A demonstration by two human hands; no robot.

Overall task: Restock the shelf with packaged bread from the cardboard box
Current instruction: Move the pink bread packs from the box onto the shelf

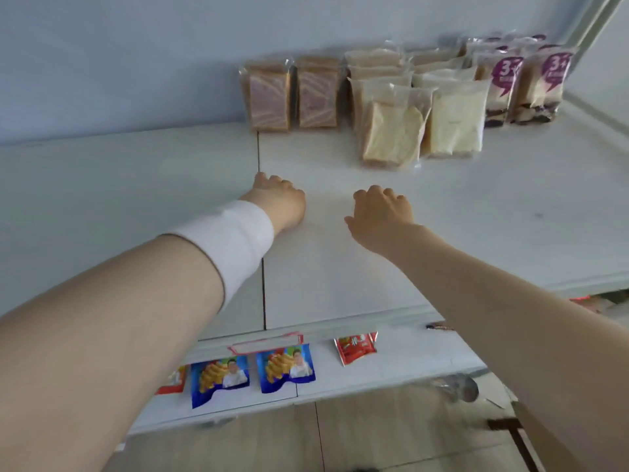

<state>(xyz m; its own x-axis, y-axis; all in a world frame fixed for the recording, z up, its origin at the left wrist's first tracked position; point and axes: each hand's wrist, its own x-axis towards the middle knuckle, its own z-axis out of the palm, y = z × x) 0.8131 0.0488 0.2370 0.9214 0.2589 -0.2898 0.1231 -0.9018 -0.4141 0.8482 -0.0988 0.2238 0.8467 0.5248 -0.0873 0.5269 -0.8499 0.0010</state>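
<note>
Both of your hands were over the bare middle of the white upper shelf board [476, 233], and neither held anything. Your left hand [280, 206], with a white band on its wrist, hung loosely curled, knuckles up, just above the dark seam that splits the board. Your right hand [381, 216] hovered beside it, fingers bent and slightly spread, palm down. Whether either touched the board I could not tell. Empty hands, both stretched toward the back, looked to me like you had just let go of a pack or were about to straighten the rows.

Toward the board's back right corner stood the packaged bread. Two clear packs of brown swirled loaf [292, 93] stood upright against the pale blue wall. Right of them were several clear packs of pale sliced bread [425, 120] in rows, the front one leaning forward. Nearest the corner stood packs with purple round labels [524, 83]. All were well apart from your hands.

Nothing stood in the way: the left half and the front edge of the board were bare, so new packs could go there. The cardboard box was not clearly in view; a brown edge at the lower right might have been it.

Below, on the lower white shelf, lay two blue snack packets [252, 374] and a red sachet [355, 347], none of them your concern.
</note>
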